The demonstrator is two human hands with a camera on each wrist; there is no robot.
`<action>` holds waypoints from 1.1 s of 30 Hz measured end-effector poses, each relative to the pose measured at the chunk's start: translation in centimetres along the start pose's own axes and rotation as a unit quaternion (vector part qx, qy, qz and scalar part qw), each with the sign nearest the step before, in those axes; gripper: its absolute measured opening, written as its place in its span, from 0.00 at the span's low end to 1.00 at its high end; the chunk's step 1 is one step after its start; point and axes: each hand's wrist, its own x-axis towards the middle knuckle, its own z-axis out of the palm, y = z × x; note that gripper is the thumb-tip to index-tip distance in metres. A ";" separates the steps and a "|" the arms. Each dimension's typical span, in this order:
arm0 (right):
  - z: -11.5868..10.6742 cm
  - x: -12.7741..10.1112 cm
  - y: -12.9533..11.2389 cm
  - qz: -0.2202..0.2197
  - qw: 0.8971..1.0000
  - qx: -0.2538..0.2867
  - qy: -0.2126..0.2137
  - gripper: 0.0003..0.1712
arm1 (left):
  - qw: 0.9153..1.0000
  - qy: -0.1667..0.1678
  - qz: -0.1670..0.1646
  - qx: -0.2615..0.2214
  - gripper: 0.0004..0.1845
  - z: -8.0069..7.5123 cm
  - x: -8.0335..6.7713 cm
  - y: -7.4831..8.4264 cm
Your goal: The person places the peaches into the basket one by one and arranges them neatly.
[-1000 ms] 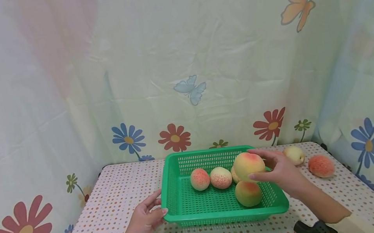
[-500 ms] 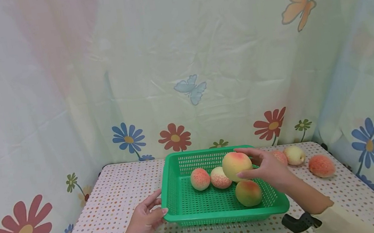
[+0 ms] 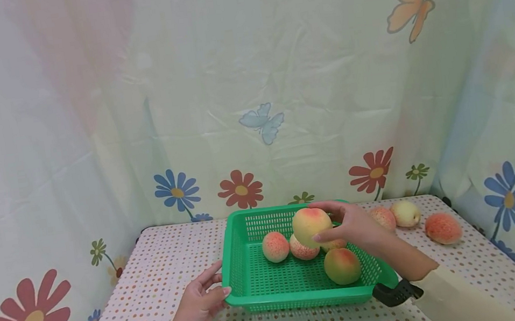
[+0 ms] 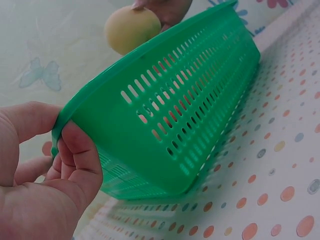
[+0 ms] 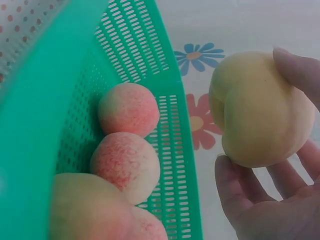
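Observation:
My right hand (image 3: 351,225) grips a yellow peach with a red blush (image 3: 312,226) above the green plastic basket (image 3: 300,300). In the right wrist view, thumb and fingers curl round this peach (image 5: 260,110). At the basket's left end, my left hand (image 3: 203,301) pinches the rim; the left wrist view shows thumb and fingers on either side of that rim (image 4: 95,82). Inside the basket lie a pinkish peach (image 3: 276,247), a speckled peach (image 3: 304,248) partly covered by the held one, another peach (image 3: 333,244) mostly hidden behind the right hand, and a larger greenish-red peach (image 3: 342,266).
On the dotted tabletop (image 3: 153,261), right of the basket, lie a pink peach (image 3: 383,218), a pale yellow peach (image 3: 406,214) and a red-orange peach (image 3: 443,229). A flowered curtain (image 3: 246,75) hangs behind and at both sides. A black strap (image 3: 397,293) is at my right wrist.
The right hand has carried the yellow peach leftward over the basket, from above its right side to above the speckled peach. My left hand and the basket have stayed put.

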 end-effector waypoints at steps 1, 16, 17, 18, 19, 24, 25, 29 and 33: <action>0.1 0.2 0.0 -0.001 1.000 0.001 -0.005 0.46 | 1.000 0.002 -0.001 0.000 0.43 0.0 0.0 0.0; 1.8 3.4 -0.2 -0.007 0.997 0.022 -0.076 0.44 | 1.000 0.012 -0.004 -0.004 0.42 0.0 0.0 -0.1; 1.9 3.6 -0.2 -0.006 0.996 0.028 -0.083 0.43 | 1.000 0.012 -0.004 -0.004 0.42 0.0 0.0 -0.1; 2.1 3.8 -0.2 -0.005 0.995 0.035 -0.090 0.43 | 1.000 0.012 -0.004 -0.004 0.42 0.0 0.0 -0.1; 2.3 4.0 -0.3 -0.002 0.995 0.040 -0.095 0.42 | 1.000 0.012 -0.004 -0.004 0.42 0.0 0.0 0.0; 3.2 4.8 -0.3 -0.001 0.992 0.052 -0.118 0.39 | 1.000 0.012 -0.006 -0.003 0.42 0.2 0.0 0.1; 3.4 5.0 -0.3 -0.005 0.991 0.050 -0.123 0.38 | 1.000 0.012 -0.006 -0.003 0.42 0.2 0.0 0.1; 4.2 5.8 -0.1 -0.009 0.991 0.048 -0.128 0.38 | 1.000 0.014 -0.008 -0.002 0.42 0.2 -0.1 0.2; 5.0 6.5 0.3 0.001 0.990 0.043 -0.135 0.39 | 1.000 0.013 -0.008 -0.003 0.42 0.2 -0.1 0.2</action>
